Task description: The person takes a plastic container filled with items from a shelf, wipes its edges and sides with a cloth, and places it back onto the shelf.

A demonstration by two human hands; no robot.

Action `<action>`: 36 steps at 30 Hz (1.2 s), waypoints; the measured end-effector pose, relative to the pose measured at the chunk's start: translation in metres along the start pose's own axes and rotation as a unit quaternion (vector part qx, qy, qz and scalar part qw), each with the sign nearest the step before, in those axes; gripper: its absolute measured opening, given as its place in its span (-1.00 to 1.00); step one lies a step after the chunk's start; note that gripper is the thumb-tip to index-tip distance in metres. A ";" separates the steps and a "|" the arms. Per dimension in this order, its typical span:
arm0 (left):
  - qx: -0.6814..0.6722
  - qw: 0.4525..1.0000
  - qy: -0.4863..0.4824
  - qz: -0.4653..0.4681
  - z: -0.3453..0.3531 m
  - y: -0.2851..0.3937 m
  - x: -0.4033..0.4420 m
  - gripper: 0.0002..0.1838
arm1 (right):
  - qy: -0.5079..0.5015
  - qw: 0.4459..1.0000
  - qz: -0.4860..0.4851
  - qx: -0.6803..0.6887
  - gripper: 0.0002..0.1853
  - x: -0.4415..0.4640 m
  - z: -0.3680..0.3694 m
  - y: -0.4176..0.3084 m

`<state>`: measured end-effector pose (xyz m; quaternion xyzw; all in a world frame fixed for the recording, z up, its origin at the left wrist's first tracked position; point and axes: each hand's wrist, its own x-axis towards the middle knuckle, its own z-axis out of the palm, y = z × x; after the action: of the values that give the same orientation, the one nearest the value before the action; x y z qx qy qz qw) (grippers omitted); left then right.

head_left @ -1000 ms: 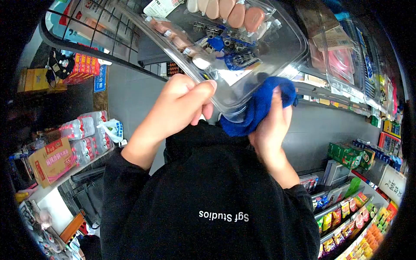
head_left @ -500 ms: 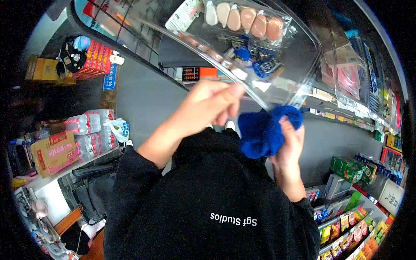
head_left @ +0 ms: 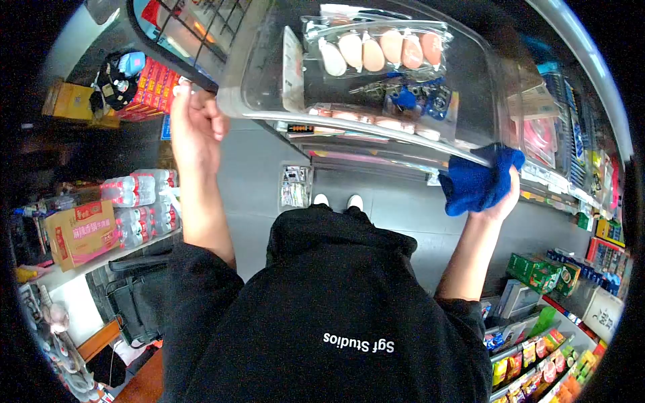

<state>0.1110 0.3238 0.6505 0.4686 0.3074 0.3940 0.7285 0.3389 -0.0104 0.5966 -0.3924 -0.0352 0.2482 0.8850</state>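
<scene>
My right hand (head_left: 504,201) is closed around a crumpled blue cloth (head_left: 476,183). The cloth lies against the near right corner of a clear plastic bin (head_left: 376,127). At the bin's near left corner is my left hand (head_left: 199,131), palm up, thumb stretched out and fingers loosely bent. Whether its fingertips touch the bin I cannot tell. Inside the bin lies a clear pack of teardrop-shaped makeup puffs (head_left: 371,54), running from white to pinkish brown. Nearer to me in it are small packaged items with blue parts (head_left: 406,97) and a row of round pinkish pieces (head_left: 363,119).
A black wire rack (head_left: 201,33) stands left of the bin. Shrink-wrapped water bottles (head_left: 138,225) and a cardboard carton (head_left: 84,232) sit at left. Snack shelves (head_left: 531,366) are at lower right, with green boxes (head_left: 534,269) above. A bundle (head_left: 295,187) lies near my shoes.
My left hand has moved left from the bin's front edge to its left corner. My right hand has shifted right and up with the blue cloth. The bin now appears turned more squarely toward me.
</scene>
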 end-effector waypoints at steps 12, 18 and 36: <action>0.062 0.996 -0.032 -0.049 0.029 0.002 -0.025 -0.64 | 0.218 0.960 -0.123 -0.123 -0.75 0.002 0.059 0.007; 0.044 0.997 -0.053 -0.043 0.046 -0.001 -0.038 -0.62 | 0.209 0.954 -0.135 -0.167 -0.79 -0.010 0.086 0.013; -0.016 0.981 -0.173 -0.085 0.038 -0.008 -0.053 -0.36 | -0.016 0.976 0.131 -0.173 -0.89 -0.059 0.162 0.062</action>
<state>0.1177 0.2591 0.6613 0.4901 0.2091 0.2487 0.8088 0.2204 0.1070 0.6717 -0.5372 -0.0397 0.3584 0.7625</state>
